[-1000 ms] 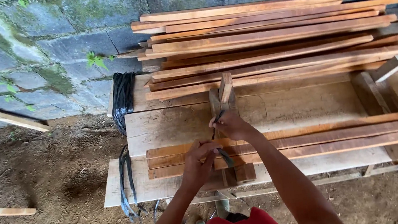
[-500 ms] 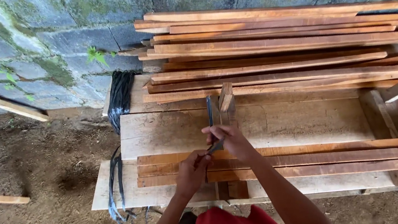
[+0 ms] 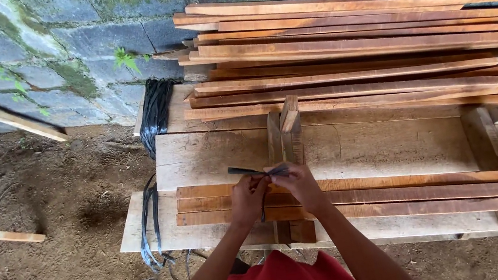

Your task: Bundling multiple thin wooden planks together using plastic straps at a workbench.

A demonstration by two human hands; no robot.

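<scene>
Head view: the left hand (image 3: 247, 198) and right hand (image 3: 297, 184), side by side, each pinch the black strap (image 3: 257, 171) over the near bundle of slats (image 3: 395, 197) on the plank bench (image 3: 213, 157). Beyond the bundle lies a taller stack of slats (image 3: 351, 45); left of it hangs a black strap bunch (image 3: 154, 113).

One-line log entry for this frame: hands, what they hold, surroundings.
left hand: pinching black strap | right hand: pinching same strap | under hands: wooden slats on plank bench | behind: slat stack | bench left edge: black strap bundle
</scene>
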